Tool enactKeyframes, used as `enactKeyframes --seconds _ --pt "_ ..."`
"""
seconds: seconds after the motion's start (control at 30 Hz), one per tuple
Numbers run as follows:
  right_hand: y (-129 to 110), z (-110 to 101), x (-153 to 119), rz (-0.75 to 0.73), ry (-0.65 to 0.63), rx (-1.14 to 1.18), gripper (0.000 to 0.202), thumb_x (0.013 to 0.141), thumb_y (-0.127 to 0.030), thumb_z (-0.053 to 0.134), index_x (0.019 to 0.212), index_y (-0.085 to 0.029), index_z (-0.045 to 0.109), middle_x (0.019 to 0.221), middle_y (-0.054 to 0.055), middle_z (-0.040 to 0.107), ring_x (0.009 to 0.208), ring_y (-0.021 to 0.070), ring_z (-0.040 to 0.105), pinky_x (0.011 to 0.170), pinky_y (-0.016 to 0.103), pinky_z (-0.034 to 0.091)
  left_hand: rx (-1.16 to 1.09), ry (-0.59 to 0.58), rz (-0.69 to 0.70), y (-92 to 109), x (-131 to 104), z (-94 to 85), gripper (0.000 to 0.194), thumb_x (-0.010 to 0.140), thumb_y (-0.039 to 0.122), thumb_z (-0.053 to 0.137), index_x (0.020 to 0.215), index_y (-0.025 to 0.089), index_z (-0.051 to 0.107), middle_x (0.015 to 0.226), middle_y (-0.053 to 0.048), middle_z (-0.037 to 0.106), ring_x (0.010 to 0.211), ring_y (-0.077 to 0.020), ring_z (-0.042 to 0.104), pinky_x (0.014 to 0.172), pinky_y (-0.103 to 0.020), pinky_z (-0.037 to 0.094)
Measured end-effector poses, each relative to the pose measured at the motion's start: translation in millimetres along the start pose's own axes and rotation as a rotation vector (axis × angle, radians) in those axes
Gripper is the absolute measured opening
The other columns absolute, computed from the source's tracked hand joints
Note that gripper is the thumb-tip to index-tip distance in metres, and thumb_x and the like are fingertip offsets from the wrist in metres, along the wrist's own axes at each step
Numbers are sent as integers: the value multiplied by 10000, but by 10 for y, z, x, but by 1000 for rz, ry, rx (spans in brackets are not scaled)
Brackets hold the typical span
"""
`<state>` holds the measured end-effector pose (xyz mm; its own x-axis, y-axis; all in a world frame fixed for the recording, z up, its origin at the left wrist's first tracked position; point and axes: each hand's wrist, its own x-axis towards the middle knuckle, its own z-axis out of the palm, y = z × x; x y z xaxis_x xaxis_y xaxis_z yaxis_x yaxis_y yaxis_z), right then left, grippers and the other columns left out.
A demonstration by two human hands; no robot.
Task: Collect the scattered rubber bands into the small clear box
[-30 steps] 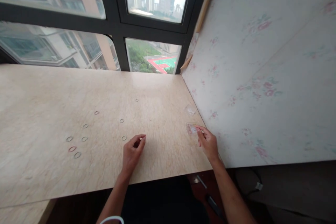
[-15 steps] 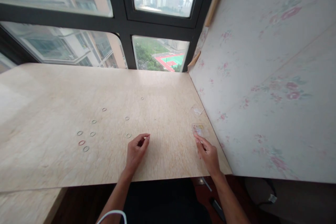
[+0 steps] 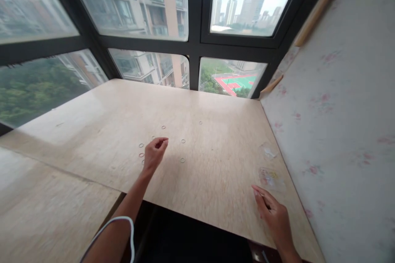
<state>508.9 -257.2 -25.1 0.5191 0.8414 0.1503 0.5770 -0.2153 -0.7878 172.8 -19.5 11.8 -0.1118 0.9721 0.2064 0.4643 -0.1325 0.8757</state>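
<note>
My left hand [image 3: 154, 155] hovers over the scattered rings, thumb and forefinger pinched together. Anything between those fingertips is too small to make out. Beside it on the left lie a red ring [image 3: 141, 155] and a dark thin ring [image 3: 141, 145]; other rings are partly hidden by the hand. To its right is a pale green ring [image 3: 182, 160], with a further ring [image 3: 183, 141] beyond it. My right hand [image 3: 274, 214] is closed in a pinch just in front of a small clear plastic case [image 3: 264, 177] with bits of yellow and red in it. What its fingers hold is hidden.
A crumpled clear plastic piece [image 3: 268, 151] lies behind the case, near the flowered wall [image 3: 327, 131]. More thin rings, including one at the back [image 3: 200, 123], lie on the pale tabletop [image 3: 222, 189]. Dark-framed windows [image 3: 194, 49] border the far side.
The view has swung left. My left hand has moved left and away from me, from beside the pale green ring to the ring cluster. My right hand has drawn back slightly from the plastic case.
</note>
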Motion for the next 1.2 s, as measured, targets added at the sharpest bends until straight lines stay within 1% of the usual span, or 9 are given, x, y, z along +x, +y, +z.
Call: enactKeyframes --seconds 0.1,0.17,0.27,0.4,0.6,0.83,1.03,1.13,1.2 --pt "18 15 0 -24 8 -20 389 800 -527 541 954 -240 753 726 47 736 609 222 679 457 264 529 305 10 59 -189 493 -198 260 766 269 542 905 147 726 786 -57 677 640 -156 581 655 -268 474" --pt "30 15 5 -31 10 -28 385 800 -533 541 954 -251 753 768 46 747 629 223 690 463 262 538 491 -52 109 -282 778 -261 306 749 185 520 971 142 726 870 -80 689 745 -187 613 769 -297 474" --pt "50 8 16 -42 2 -33 396 795 -536 546 949 -236 754 843 52 755 660 219 705 472 248 549 653 -215 148 -357 1093 -262 344 769 184 508 1038 128 714 953 -105 691 884 -221 627 854 -306 458" --pt "83 7 27 -43 6 -20 436 778 -553 553 922 -195 756 904 71 753 709 223 719 496 227 562 684 -359 169 -387 1326 -183 279 783 276 552 951 162 742 952 -84 704 890 -216 635 827 -279 464" --pt "131 24 31 -25 5 -19 430 775 -559 557 917 -207 760 883 63 756 603 199 704 460 215 549 719 -520 186 -390 1529 -118 266 775 360 566 852 176 743 896 -76 714 849 -203 632 740 -252 447" --pt "128 18 32 -22 -3 -25 438 772 -559 563 920 -198 761 884 73 755 601 200 704 474 218 556 773 -639 90 -324 1700 -66 161 651 280 622 690 153 714 728 -72 701 709 -187 618 595 -237 398" --pt "119 24 34 -20 14 -25 446 773 -566 557 904 -193 762 894 78 753 722 228 724 544 229 579 733 -670 50 -306 1667 -39 91 573 235 625 578 159 674 600 -30 644 617 -160 570 558 -235 367" --pt "108 23 31 -23 -2 -21 443 781 -553 558 924 -184 758 907 78 752 734 228 723 550 231 580 665 -655 42 -296 1586 -36 94 587 225 607 570 150 661 553 -12 601 591 -141 541 548 -228 358" --pt "94 20 30 -18 -14 -17 433 793 -539 553 939 -185 754 885 72 755 709 222 721 521 226 571 617 -637 38 -252 1493 -17 137 631 251 592 632 139 671 564 -7 591 572 -125 521 530 -220 353"
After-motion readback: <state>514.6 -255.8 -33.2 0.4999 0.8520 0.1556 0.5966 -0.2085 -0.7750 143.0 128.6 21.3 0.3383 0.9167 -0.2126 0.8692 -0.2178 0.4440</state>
